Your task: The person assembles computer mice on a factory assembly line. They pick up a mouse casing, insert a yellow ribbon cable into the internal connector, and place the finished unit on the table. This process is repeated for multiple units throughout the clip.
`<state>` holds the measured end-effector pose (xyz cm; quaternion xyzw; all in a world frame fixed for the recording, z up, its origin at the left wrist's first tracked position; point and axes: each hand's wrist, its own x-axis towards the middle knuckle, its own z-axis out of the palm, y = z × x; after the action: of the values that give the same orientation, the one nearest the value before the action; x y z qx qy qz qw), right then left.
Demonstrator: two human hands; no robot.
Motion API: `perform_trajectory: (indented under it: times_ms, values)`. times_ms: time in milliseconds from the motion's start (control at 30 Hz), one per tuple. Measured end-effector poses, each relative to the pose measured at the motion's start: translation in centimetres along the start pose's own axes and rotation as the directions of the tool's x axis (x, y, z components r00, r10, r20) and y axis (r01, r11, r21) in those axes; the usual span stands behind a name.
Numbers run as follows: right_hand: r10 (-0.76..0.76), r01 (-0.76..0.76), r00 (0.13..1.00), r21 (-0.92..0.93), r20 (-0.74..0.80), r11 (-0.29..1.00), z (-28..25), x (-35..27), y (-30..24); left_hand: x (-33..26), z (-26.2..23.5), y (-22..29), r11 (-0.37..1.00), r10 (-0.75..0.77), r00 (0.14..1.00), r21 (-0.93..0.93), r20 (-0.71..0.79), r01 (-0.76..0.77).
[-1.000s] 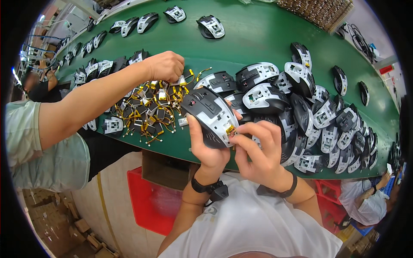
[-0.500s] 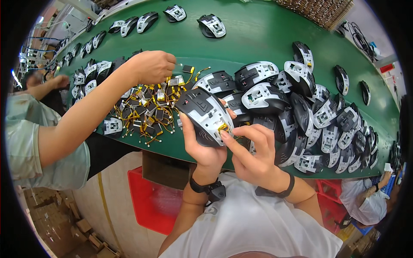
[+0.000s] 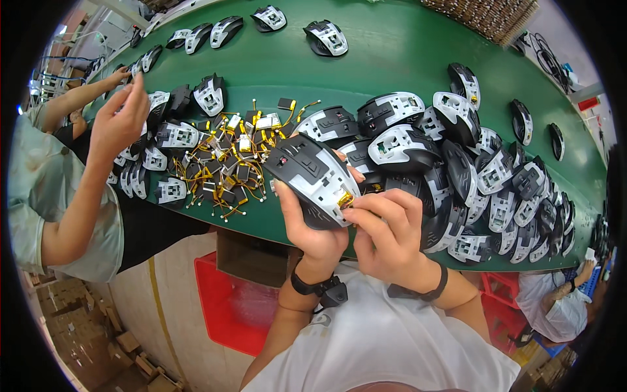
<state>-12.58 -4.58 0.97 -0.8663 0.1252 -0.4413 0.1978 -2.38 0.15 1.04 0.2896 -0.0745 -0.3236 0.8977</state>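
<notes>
A black and silver computer mouse [image 3: 313, 171], its underside casing up with open cut-outs, rests tilted in my left hand [image 3: 312, 236], whose fingers wrap round its left side and far edge. At the mouse's near right end, yellow tape of a small battery [image 3: 345, 198] shows in an opening. My right hand [image 3: 392, 228] pinches there, thumb and forefinger on the battery's lead; the fingertips partly hide it. Left of the mouse lies a heap of small batteries [image 3: 222, 162] with yellow tape and thin wires ending in white plugs.
Many similar mice [image 3: 457, 170] are piled to the right on the green conveyor belt [image 3: 385, 65], with several along its far side. A co-worker's raised hand [image 3: 121, 117] is at the left. Below the belt edge stands a red crate [image 3: 228, 326]; a woven basket [image 3: 483, 19] sits at the far right.
The co-worker's arm has drawn back left from over the battery heap, uncovering mice there. My right fingers have shifted slightly at the opening; the mouse has tilted a little.
</notes>
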Motion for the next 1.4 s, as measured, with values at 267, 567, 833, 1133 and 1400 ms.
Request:
perform_trajectory:
  times_ms: [267,567,833,1133,1400]
  values:
    - [-0.021,0.021,1.0,0.007,0.012,1.0,-0.1,-0.1,-0.2,-0.2,0.3,0.5,0.999,-0.021,1.0,0.044,-0.013,0.021]
    - [0.053,-0.053,0.998,0.025,0.024,0.998,0.0,-0.2,0.0,-0.6,0.0,0.2,0.995,-0.094,0.995,-0.018,0.02,0.094]
    - [0.254,-0.272,0.962,0.322,0.098,0.907,-0.9,0.1,0.1,0.0,-0.4,0.4,0.98,-0.191,0.977,-0.039,0.097,0.196]
    - [0.159,-0.168,0.986,0.24,0.055,0.956,-1.7,0.9,0.6,0.1,-0.5,0.6,0.988,-0.147,0.976,-0.017,0.159,0.152]
    - [-0.044,0.045,0.999,0.065,-0.021,0.997,-0.6,-0.7,1.0,0.1,-0.2,0.8,0.989,-0.142,0.987,0.047,0.073,0.139]
